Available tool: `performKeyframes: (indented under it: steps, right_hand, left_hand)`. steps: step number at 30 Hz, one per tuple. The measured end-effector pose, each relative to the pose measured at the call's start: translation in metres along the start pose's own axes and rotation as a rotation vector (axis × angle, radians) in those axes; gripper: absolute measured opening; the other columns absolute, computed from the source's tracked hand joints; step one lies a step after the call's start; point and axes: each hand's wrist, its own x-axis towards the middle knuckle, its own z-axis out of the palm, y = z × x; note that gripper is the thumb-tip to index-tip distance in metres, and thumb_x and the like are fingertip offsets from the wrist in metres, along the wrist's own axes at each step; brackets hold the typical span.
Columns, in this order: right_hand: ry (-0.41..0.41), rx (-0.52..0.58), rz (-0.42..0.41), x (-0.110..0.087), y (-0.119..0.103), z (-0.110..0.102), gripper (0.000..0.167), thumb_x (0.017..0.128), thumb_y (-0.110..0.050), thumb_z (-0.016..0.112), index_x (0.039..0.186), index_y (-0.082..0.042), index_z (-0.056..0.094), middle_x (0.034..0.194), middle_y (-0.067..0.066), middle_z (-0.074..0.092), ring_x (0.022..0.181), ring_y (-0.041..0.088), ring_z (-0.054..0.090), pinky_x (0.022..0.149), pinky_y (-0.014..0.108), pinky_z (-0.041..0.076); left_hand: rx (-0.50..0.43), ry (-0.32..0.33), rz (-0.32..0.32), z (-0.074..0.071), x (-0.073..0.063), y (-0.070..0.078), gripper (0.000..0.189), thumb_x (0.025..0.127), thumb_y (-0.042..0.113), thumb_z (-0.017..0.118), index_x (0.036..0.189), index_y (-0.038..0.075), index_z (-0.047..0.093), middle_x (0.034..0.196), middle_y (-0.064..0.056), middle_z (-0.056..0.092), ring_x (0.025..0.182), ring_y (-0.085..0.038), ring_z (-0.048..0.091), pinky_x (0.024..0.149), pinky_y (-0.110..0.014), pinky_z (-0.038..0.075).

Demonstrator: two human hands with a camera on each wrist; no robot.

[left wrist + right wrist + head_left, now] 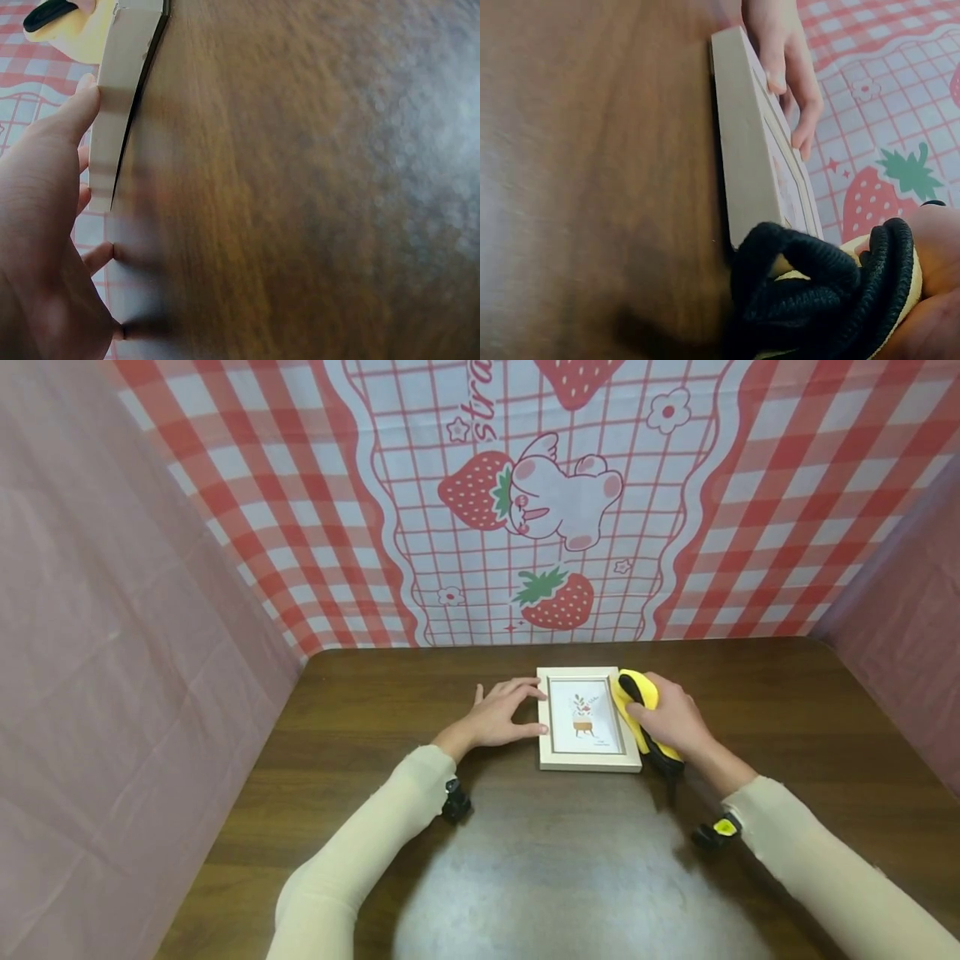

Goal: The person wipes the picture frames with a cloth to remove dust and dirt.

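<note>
A picture frame (590, 761) with a pale border and a small potted-plant print lies face up near the table's back. My left hand (501, 714) rests at its left side, fingers spread, with thumb and fingertips on the border. Beside the opposite edge, my right hand (670, 714) grips a yellow item with black trim (624, 693), thumb over its top and its yellow side against the border. The right wrist view shows a black braided cord loop (802, 262) on this item, close to the frame's corner. My right palm hides part of it.
The dark wooden table (375, 710) reaches back to a red-and-white checked strawberry cloth (337, 568). Pinkish cloth hangs at the left (135, 652) and the right (900, 610). Small black cameras sit at both wrists.
</note>
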Motion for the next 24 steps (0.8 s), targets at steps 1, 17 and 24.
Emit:
performKeyframes:
  steps: [1, 17, 24]
  right_hand:
    - [0.006, -0.002, -0.007, -0.002, 0.0, 0.0, 0.057, 0.104, -0.016, 0.072, 0.153, 0.008, 0.054, 0.132, 0.033, 0.068, 0.108, 0.039, 0.065, 0.082, 0.032, 0.053]
    - [0.024, 0.006, -0.047, -0.034, 0.004, 0.003, 0.055, 0.101, -0.012, 0.077, 0.149, 0.009, 0.057, 0.125, 0.033, 0.071, 0.1, 0.035, 0.066, 0.076, 0.032, 0.054]
    - [0.036, 0.001, -0.039, -0.036, 0.002, 0.003, 0.056, 0.101, -0.012, 0.077, 0.149, 0.008, 0.057, 0.125, 0.033, 0.071, 0.099, 0.035, 0.067, 0.074, 0.032, 0.054]
  left_hand:
    - [-0.003, -0.003, -0.001, -0.001, 0.0, 0.001, 0.07, 0.099, 0.069, 0.073, 0.158, 0.035, 0.058, 0.187, 0.009, 0.032, 0.176, -0.037, 0.026, 0.134, -0.085, -0.009]
    - [0.005, -0.003, -0.003, -0.002, -0.002, 0.004, 0.068, 0.099, 0.063, 0.075, 0.159, 0.034, 0.058, 0.187, 0.008, 0.032, 0.176, -0.037, 0.025, 0.133, -0.086, -0.009]
    - [0.005, -0.014, 0.014, -0.004, -0.005, 0.006, 0.069, 0.1, 0.069, 0.071, 0.159, 0.037, 0.057, 0.188, 0.01, 0.03, 0.176, -0.036, 0.024, 0.133, -0.087, -0.006]
